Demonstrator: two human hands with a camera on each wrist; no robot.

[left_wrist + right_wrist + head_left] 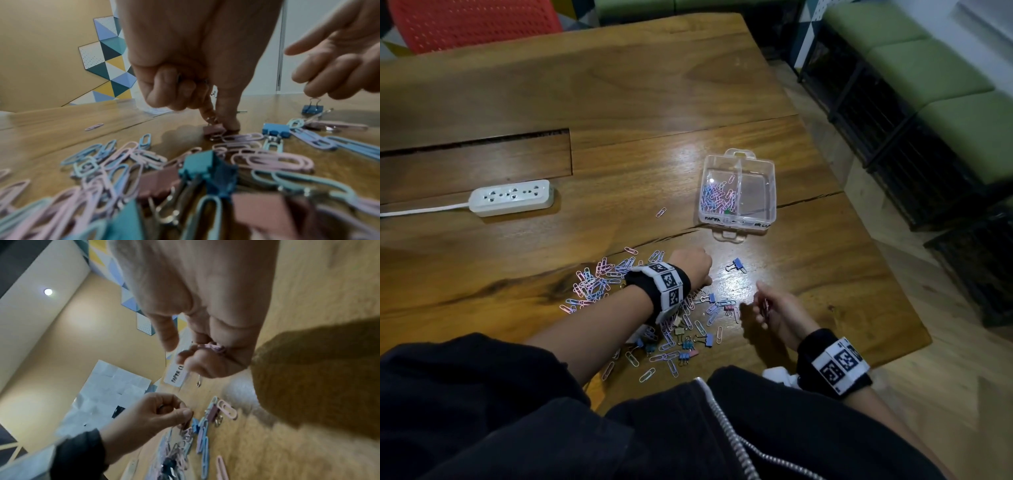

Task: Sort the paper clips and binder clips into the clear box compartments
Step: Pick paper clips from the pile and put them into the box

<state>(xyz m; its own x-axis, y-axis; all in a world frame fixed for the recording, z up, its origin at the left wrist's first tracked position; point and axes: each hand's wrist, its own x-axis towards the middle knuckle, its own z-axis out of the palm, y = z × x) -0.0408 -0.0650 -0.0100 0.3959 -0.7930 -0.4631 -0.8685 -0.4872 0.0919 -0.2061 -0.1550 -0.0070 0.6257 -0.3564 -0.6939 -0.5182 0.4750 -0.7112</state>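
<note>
The clear box (pixel 773 192) stands open on the wooden table, with several paper clips (pixel 715 197) in its left compartment. Pink and blue paper clips (pixel 599 284) mixed with small binder clips (pixel 686 349) lie scattered in front of me. My left hand (pixel 707 279) is curled down over the pile. In the left wrist view, its thumb and forefinger pinch a pink binder clip (pixel 213 130) that sits on the table. My right hand (pixel 763 308) hovers to the right, its fingers curled round some pink clips (pixel 211 347). A blue binder clip (pixel 738 265) lies between my hands and the box.
A white power strip (pixel 512 198) with its cord lies at the left, beside a recessed slot in the table. One stray pink paper clip (pixel 661 212) lies left of the box. The table's right edge (pixel 914 308) drops to the floor. A red chair (pixel 472 20) stands behind.
</note>
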